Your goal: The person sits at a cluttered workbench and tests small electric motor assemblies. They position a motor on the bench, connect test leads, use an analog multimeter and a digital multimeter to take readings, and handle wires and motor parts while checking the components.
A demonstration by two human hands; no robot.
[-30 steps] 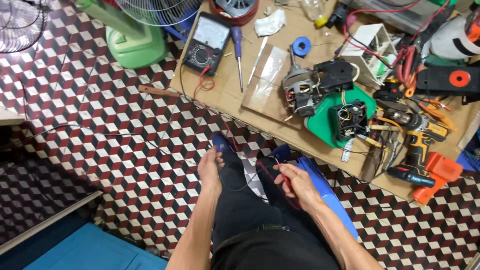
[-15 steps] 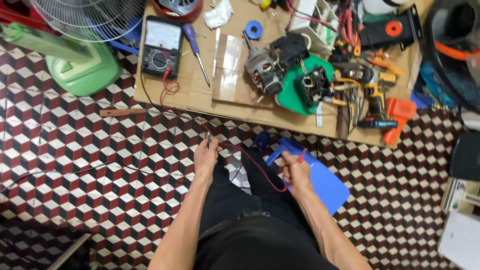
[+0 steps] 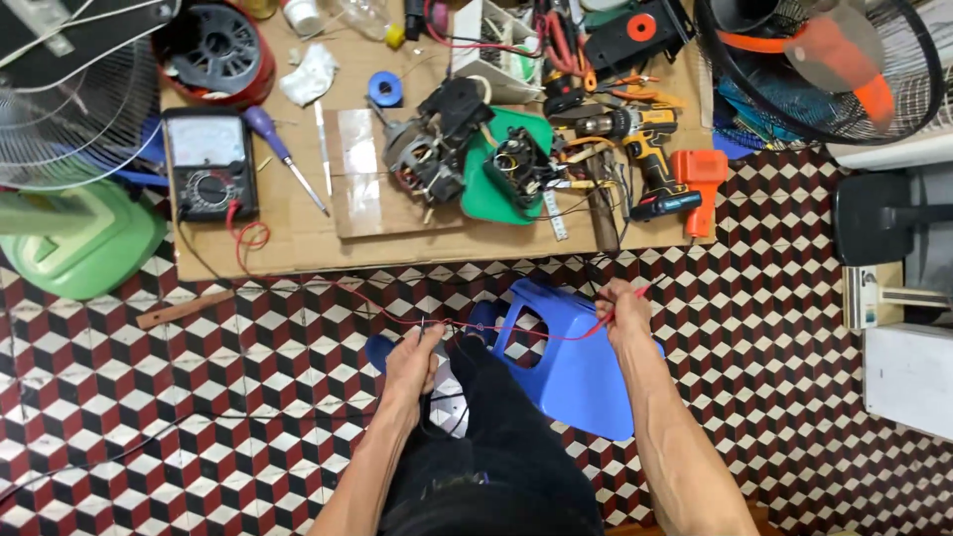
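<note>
Covering most of the floor: red, black and white cube-pattern tiles (image 3: 199, 417), with a brown cardboard sheet (image 3: 298, 248) laid across the upper part as a work surface. Standing at far left, a green fan base (image 3: 69, 248) under a wire fan guard (image 3: 60, 129); at upper right, another fan guard with orange blades (image 3: 824, 69). Lying on the tiles below the cardboard edge, a blue plastic stool (image 3: 566, 367), tipped on its side, between black-trousered legs (image 3: 496, 447) and the right forearm.

Resting on the cardboard: a red-rimmed round housing (image 3: 213, 50) at top left, an analogue multimeter (image 3: 208, 164) just below it, a bare fan motor (image 3: 422, 159) beside a green plastic motor cover (image 3: 496, 169), a yellow-and-black cordless drill (image 3: 635, 134), an orange tool (image 3: 700, 184) at the right edge, a purple-handled screwdriver (image 3: 283, 149), a roll of blue tape (image 3: 385, 89).

Running from the multimeter down over the tiles, a thin red test lead (image 3: 397, 316), stretched between both hands. Pinching the wire, the left hand (image 3: 415, 362), fingers curled closed around it just beside the stool's left corner. Gripping a red probe (image 3: 623, 303), the right hand (image 3: 623, 316), fingers closed on it, above the stool's upper right edge and near the cardboard's lower border. Well apart from each other, the two hands, with the stool between.
</note>
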